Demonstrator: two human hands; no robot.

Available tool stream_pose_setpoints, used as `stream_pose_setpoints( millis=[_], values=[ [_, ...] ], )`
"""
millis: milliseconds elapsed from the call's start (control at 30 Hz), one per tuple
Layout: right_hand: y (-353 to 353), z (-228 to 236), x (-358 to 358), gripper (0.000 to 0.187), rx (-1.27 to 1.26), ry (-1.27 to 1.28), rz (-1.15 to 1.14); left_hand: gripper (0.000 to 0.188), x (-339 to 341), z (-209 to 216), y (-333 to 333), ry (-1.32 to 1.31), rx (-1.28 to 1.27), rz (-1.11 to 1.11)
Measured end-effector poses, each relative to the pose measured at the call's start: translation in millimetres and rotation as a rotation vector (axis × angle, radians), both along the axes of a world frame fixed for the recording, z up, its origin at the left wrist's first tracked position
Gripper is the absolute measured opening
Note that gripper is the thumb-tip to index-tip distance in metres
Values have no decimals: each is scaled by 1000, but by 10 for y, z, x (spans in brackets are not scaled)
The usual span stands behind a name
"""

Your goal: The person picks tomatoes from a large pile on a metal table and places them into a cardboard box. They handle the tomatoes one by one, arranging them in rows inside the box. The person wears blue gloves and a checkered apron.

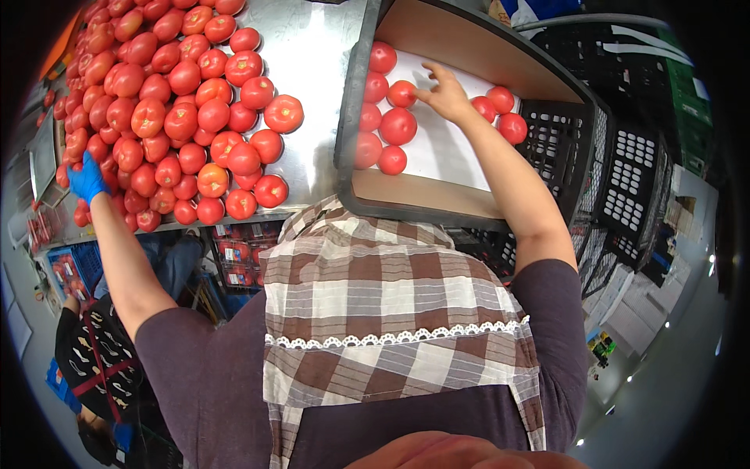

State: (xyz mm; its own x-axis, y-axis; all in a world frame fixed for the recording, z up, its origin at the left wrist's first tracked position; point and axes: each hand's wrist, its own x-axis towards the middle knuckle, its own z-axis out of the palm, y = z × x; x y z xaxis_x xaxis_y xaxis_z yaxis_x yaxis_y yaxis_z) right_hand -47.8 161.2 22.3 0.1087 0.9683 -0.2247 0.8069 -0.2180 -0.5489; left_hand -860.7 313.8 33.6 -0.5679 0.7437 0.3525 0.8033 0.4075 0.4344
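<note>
My left hand [88, 180], in a blue glove, reaches into the left edge of a large heap of red tomatoes [148, 118] on a metal table. Its fingers curve around a tomato [76, 166] there; the fingertips are partly hidden. Over a black crate [361, 102] to the right, my bare right hand [447, 94] is open, fingers apart and nothing held. Its thumb is close to a tomato [402, 94] inside. Several tomatoes form rows along the crate's left side, and three [512, 128] sit toward its right side. White sheet [441, 148] lines the bottom, cardboard the walls.
Bare metal tabletop [316, 70] shows between heap and crate. Black perforated crates [629, 176] stand at right, with a green crate [691, 98] behind. Packed tomatoes [238, 254] sit below the table. Another person [105, 352] is at lower left, near a blue crate [87, 262].
</note>
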Motion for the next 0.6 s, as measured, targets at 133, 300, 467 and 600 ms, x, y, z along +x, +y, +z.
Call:
stream_pose_setpoints(
  millis=[133,300,467,600],
  values=[
    [439,-173,-467,82,111,-21,-4,50,2019,527,-421,-267,334,-587],
    [581,-264,-721,80,-6,3,-287,47,4039,803,-1211,-732,252,-845],
    [427,-135,-775,75,287,30,-222,41,4844,1363,-1552,-1040,190,-1028],
    [220,156,-614,71,441,33,-13,36,5125,1550,-1690,-1403,109,-970]
  ],
)
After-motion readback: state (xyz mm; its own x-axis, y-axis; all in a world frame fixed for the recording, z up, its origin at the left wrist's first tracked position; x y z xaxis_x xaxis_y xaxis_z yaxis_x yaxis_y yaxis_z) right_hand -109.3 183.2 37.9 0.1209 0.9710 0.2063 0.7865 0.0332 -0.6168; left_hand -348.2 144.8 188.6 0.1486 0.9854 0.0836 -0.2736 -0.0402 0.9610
